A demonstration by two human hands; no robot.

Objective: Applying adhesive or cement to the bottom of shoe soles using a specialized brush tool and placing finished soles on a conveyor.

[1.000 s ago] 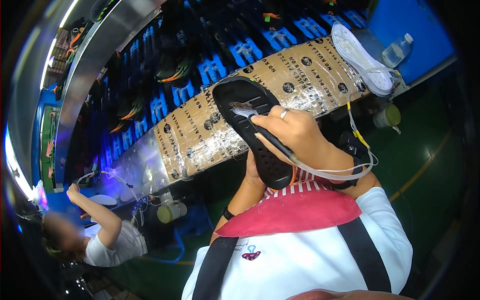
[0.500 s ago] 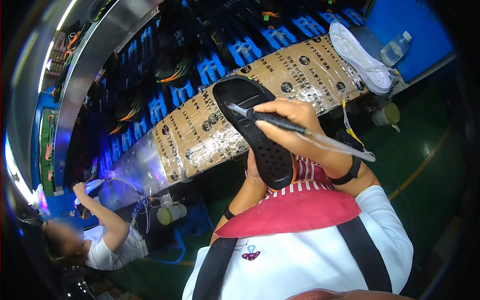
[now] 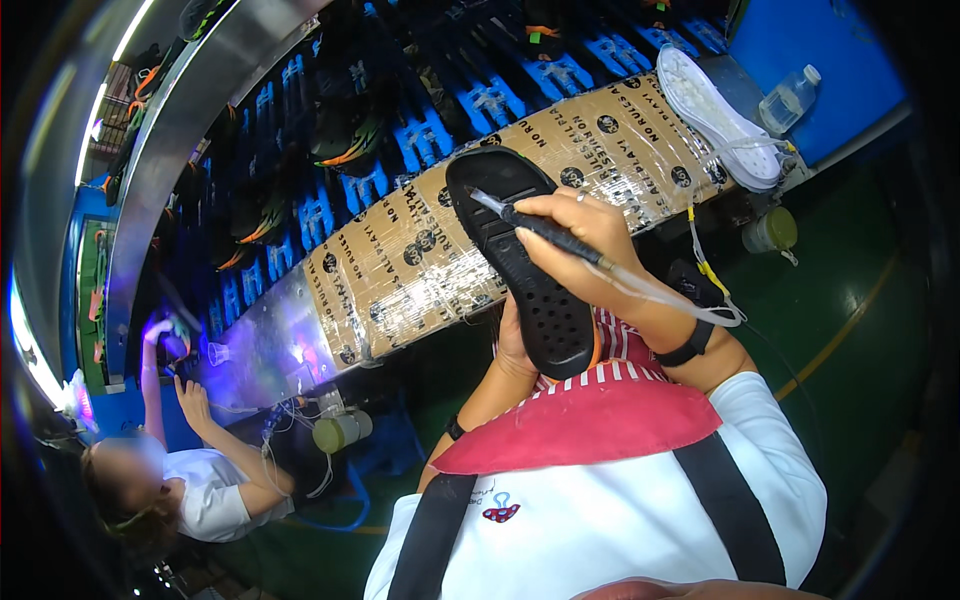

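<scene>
A black shoe sole point(image 3: 512, 262) with a hole-patterned heel slants before me, its toe over the cardboard-covered ledge and its heel near my apron. My left hand point(image 3: 515, 345) grips it from beneath near the heel; part of its fingers is hidden under the sole. In my right hand point(image 3: 578, 240) is a brush with a black handle point(image 3: 557, 237), pinched like a pen. A thin white tube trails from the handle's rear past my wrist. The pale brush tip point(image 3: 485, 200) lies at the forefoot of the sole, on or just above its inner surface.
Beyond the ledge point(image 3: 400, 265), blue racks point(image 3: 490, 103) hold dark shoes with orange trim. A white sole point(image 3: 720, 120) and a clear bottle point(image 3: 790, 100) stand at the far right. A lidded jar point(image 3: 770, 231) hangs below. Another person point(image 3: 205, 480) works at the left.
The sole has shifted slightly right and turned a little. The brush has moved with it, its tip now slightly to the right. At the left, the other person's hands have moved apart.
</scene>
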